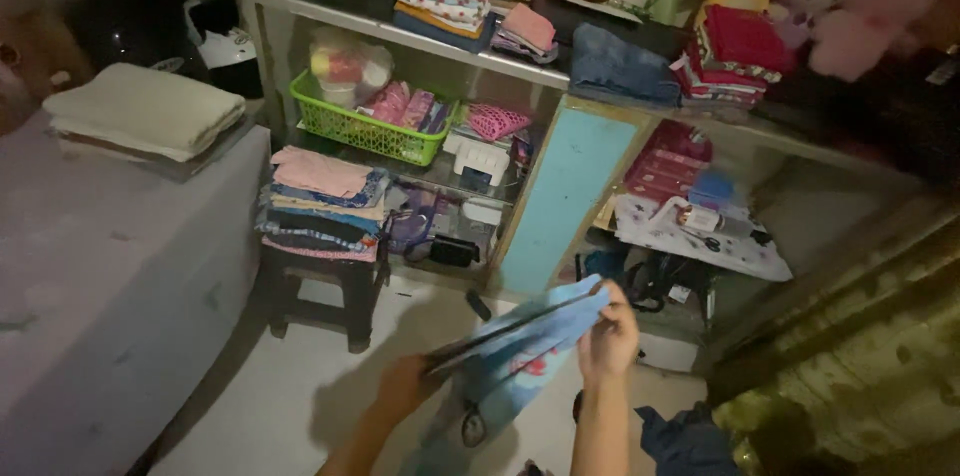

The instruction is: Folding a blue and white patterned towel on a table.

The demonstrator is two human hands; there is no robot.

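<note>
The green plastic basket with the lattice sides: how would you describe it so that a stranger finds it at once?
Start at the long metal shelf unit against the back wall, whose top is piled with folded clothes. On the level below, at the left end, stands the green plastic basket, above a dark stool stacked with clothes. It is the only bright green, open-lattice container there, holding pink packets.

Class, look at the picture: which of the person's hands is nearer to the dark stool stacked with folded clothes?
Left. The left hand grips the light blue garment just below and right of the dark stool; the right hand holds the garment's other end, farther right.
</note>
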